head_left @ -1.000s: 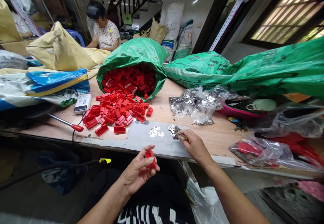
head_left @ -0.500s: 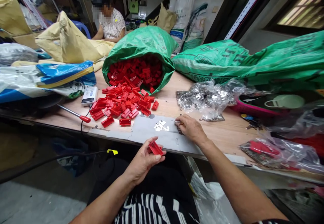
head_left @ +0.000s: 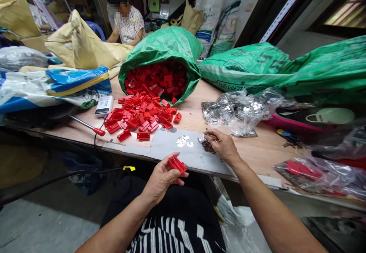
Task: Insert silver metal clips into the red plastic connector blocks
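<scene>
Held in the fingers of my left hand (head_left: 163,174) is a red plastic part (head_left: 177,164), its open hollow side facing up, at the table's front edge. My right hand (head_left: 224,144) is closed in a pinch round a small tool (head_left: 214,137), mostly hidden by the fingers, just over a pile of small dark pieces (head_left: 207,146). To the left of that pile, flat silvery pieces (head_left: 184,141) lie on the grey sheet (head_left: 162,148). Many red parts (head_left: 143,111) are heaped in front of the open green sack (head_left: 168,41).
Clear bags of metal pieces (head_left: 240,110) lie at the right, beside a pink-rimmed container (head_left: 297,125). A red-tipped lever (head_left: 98,131) and a white device (head_left: 104,106) are at the left. A person (head_left: 130,24) sits behind the table.
My right hand has shifted slightly right, showing more of the dark pile. My left hand has turned the red part a little. The whole view has moved slightly.
</scene>
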`<action>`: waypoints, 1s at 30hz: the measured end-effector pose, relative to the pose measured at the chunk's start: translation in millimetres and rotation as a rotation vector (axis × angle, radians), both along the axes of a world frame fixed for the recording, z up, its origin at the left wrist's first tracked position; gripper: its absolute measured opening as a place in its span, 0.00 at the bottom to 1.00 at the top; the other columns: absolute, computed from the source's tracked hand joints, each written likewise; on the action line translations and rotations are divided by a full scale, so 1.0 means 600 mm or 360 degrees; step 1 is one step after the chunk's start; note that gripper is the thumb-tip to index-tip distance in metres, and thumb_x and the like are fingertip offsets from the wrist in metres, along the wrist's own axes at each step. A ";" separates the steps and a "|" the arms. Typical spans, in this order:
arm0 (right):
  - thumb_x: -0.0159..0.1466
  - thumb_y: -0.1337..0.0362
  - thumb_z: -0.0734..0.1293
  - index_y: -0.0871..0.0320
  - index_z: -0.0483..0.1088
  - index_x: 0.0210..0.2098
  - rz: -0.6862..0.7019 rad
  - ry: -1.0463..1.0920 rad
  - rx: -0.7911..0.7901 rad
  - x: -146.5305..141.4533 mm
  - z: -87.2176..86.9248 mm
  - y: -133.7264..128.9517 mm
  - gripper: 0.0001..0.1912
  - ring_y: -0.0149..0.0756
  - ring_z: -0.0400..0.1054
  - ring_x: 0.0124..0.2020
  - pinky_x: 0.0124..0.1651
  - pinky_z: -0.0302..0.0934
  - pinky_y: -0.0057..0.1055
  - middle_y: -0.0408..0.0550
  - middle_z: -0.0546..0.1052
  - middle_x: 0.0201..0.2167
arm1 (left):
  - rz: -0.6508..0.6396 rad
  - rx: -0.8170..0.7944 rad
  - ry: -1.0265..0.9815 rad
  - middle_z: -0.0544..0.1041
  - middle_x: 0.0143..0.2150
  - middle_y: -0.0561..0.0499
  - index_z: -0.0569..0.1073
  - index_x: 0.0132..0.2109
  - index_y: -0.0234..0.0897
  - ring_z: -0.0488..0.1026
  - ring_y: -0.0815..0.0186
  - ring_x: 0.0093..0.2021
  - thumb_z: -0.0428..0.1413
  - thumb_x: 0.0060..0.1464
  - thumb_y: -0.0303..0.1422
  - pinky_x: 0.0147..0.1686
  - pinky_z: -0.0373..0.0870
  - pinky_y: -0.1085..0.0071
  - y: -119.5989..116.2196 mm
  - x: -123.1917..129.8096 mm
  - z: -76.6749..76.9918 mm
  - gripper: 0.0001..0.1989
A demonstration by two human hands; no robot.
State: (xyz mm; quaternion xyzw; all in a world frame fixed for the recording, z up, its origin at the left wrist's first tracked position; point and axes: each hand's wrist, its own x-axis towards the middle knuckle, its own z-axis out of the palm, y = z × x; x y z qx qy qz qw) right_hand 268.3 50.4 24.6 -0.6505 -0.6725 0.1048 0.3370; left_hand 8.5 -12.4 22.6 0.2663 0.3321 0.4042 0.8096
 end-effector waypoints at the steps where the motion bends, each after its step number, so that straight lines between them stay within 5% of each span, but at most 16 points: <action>1: 0.60 0.60 0.64 0.56 0.73 0.38 -0.0015 0.0017 -0.0009 0.001 -0.001 -0.001 0.09 0.36 0.72 0.33 0.39 0.63 0.29 0.45 0.79 0.34 | 0.0025 0.0028 0.0022 0.78 0.40 0.45 0.67 0.56 0.36 0.79 0.60 0.34 0.66 0.42 0.31 0.27 0.72 0.74 0.001 0.000 -0.001 0.32; 12: 0.59 0.59 0.66 0.56 0.72 0.32 -0.0036 0.0010 0.0030 0.006 0.011 -0.011 0.08 0.34 0.70 0.29 0.35 0.61 0.29 0.45 0.77 0.29 | 0.0130 0.0246 0.0168 0.79 0.38 0.48 0.67 0.51 0.36 0.77 0.62 0.38 0.64 0.46 0.30 0.37 0.76 0.67 0.005 -0.002 -0.012 0.24; 21: 0.62 0.62 0.65 0.56 0.72 0.37 0.0332 0.0303 -0.0069 -0.084 0.050 -0.086 0.06 0.33 0.71 0.30 0.34 0.63 0.27 0.45 0.78 0.30 | 0.0481 0.1051 0.0809 0.78 0.47 0.50 0.70 0.45 0.40 0.76 0.64 0.46 0.62 0.49 0.31 0.49 0.72 0.67 0.011 0.001 -0.024 0.15; 30: 0.61 0.73 0.63 0.56 0.70 0.38 0.0605 0.0186 0.0088 -0.139 0.040 -0.112 0.09 0.34 0.70 0.34 0.38 0.64 0.30 0.45 0.76 0.32 | 0.0643 0.1733 0.1326 0.79 0.45 0.48 0.71 0.48 0.40 0.77 0.65 0.45 0.59 0.52 0.27 0.47 0.73 0.69 0.006 -0.005 -0.015 0.16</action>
